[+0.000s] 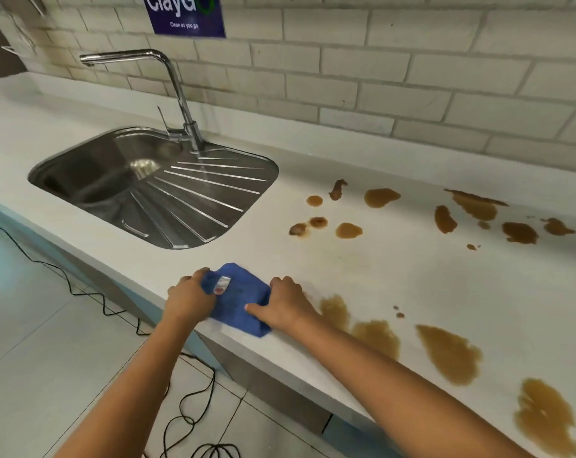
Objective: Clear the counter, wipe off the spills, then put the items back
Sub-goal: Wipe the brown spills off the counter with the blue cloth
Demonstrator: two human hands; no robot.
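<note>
Both hands hold a folded blue microfibre cloth [237, 297] flat on the white table [395, 272] at its front edge: the left hand [189, 297] has its grip curled over the cloth's left end, the right hand [285, 304] presses its right end with thumb and fingers closed on the fabric. The cloth's long axis runs roughly from one grip to the other. The brown liquid spills lie to the right of both grips, the nearest puddle [335, 310] just beyond the right hand's wrist, so that hand is nearer and the wipe likely sweeps rightward; a steel sink [154, 186] sits beyond the left grip.
</note>
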